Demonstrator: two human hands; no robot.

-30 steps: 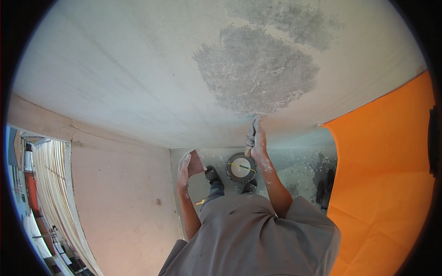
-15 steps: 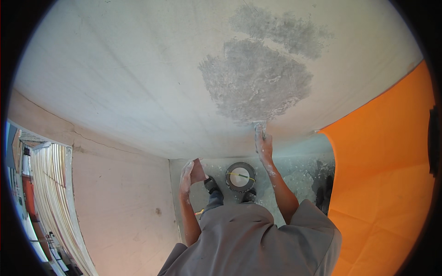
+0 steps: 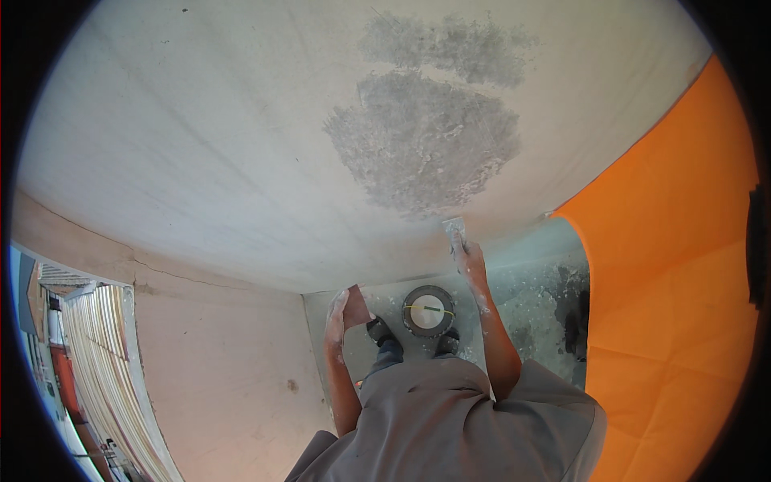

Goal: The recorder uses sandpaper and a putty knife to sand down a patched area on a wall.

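My right hand is closed around a putty knife, whose wide blade points up at the wall, just below the grey patch; whether it touches the wall I cannot tell. Over the pale wall spreads a large rough grey patch with whitish flecks, and a smaller grey patch lies above it. Lower on the left, my left hand grips a reddish-brown flat sheet, which looks like sandpaper. White dust or filler coats both hands.
A black bucket with white contents and a yellow-green strip across it stands on the floor by my feet. Orange sheeting hangs along the right. A side wall with a crack rises at left, beside an opening.
The putty knife has come down and away from the grey patch's lower edge, showing more of its blade. My left hand still holds the sheet. The whole view has shifted slightly.
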